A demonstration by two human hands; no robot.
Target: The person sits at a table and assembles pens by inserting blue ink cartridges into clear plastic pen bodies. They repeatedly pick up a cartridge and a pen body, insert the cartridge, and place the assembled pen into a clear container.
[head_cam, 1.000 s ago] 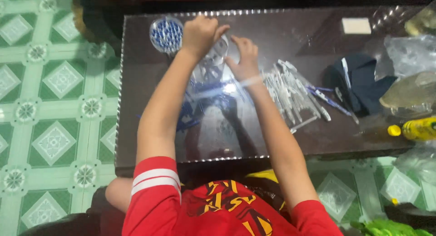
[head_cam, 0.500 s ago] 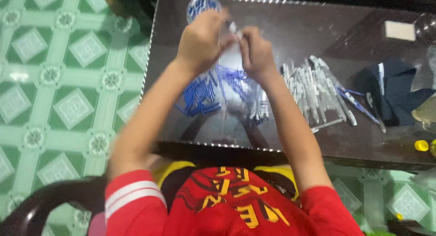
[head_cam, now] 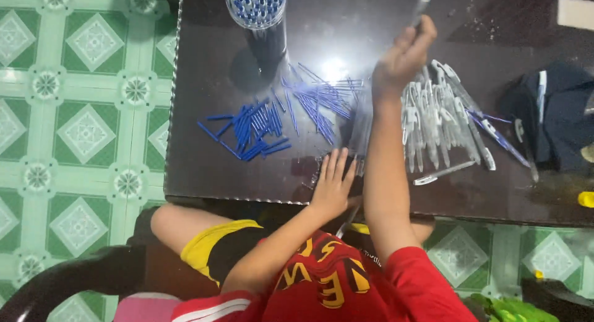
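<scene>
While the left hand (head_cam: 332, 187) rests flat and spread at the dark glossy table's (head_cam: 204, 167) near edge, the right hand (head_cam: 402, 56) pinches a blue-tipped clear pen (head_cam: 421, 5) — upright, pointing to twelve o'clock — with the clear cup of blue-capped pens (head_cam: 256, 6) at its ten o'clock.

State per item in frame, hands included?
right hand: raised, pinching a pen
left hand: flat on the dark table, empty
blue refills: loose, scattered
clear barrels: loosely piled
cup: upright, full of blue-tipped pens
</scene>
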